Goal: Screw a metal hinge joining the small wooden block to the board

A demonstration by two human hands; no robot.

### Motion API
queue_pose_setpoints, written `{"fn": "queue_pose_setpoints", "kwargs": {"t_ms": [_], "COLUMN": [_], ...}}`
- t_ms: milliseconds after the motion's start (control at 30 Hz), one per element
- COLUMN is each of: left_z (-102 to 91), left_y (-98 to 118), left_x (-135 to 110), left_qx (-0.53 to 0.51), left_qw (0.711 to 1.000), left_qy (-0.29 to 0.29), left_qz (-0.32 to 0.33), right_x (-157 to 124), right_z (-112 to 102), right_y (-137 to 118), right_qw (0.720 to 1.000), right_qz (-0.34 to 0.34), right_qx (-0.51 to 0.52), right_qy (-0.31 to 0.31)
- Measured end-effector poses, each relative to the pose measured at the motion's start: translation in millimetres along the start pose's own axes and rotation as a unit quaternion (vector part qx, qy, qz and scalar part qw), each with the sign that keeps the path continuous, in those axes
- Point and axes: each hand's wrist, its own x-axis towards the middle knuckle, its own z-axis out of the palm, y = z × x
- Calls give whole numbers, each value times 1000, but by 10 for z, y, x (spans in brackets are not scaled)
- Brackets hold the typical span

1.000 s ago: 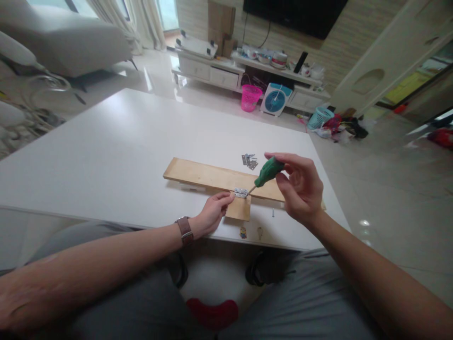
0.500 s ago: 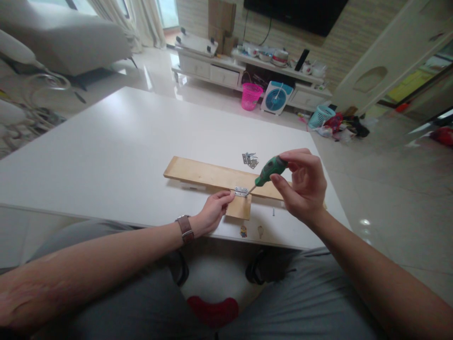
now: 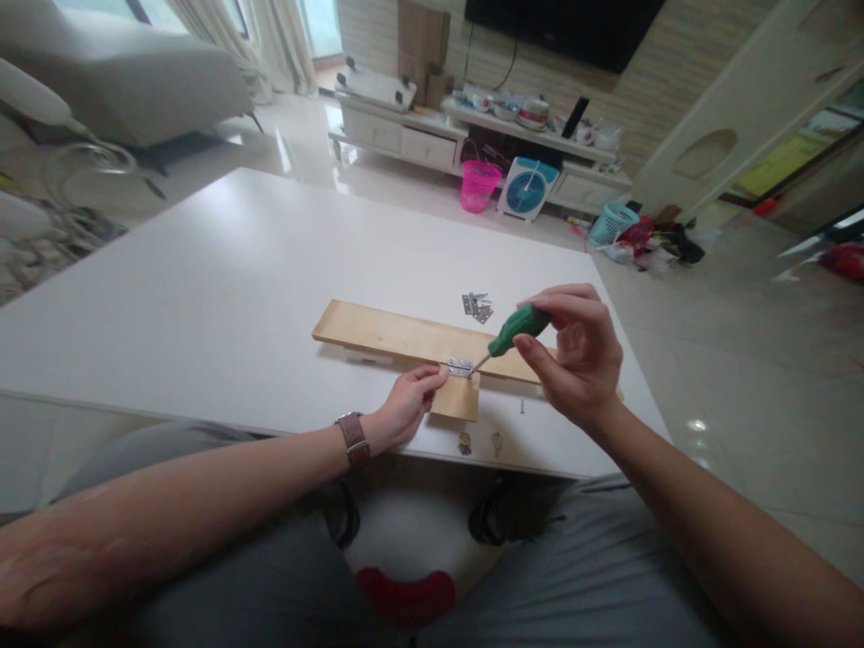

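The hinge is set at the joint of the small board and the long board. Its left end is pinched by the fingers of the left hand. At its right end, the screwdriver is applied aslant, grasped by the fingertips of the right hand; the index finger is drawn back compared with one second earlier. Beyond the hinge, a pink basket is placed, contents indistinct.
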Motion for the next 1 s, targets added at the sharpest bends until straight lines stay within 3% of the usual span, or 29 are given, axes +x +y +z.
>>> {"fn": "queue_pose_setpoints", "kwargs": {"t_ms": [133,367,533,833,1000], "left_z": [2,14,19,22,22], "left_y": [1,8,11,19,15], "left_x": [1,-5,-4,-19,-11], "left_qx": [2,-9,-9,3,3], "left_qw": [1000,1000,1000,1000,1000], "left_qy": [3,9,8,0,6], "left_qz": [-2,-10,-14,-4,-4], "right_x": [-33,1,-37,11,-29], "right_z": [-6,0,1,-15,-23], "right_y": [-2,6,-8,20,-12], "right_qw": [998,1000,998,1000,998], "right_qz": [34,0,36,-17,28], "right_qx": [30,5,34,-11,26], "right_qy": [-34,12,-29,-14,-40]}}
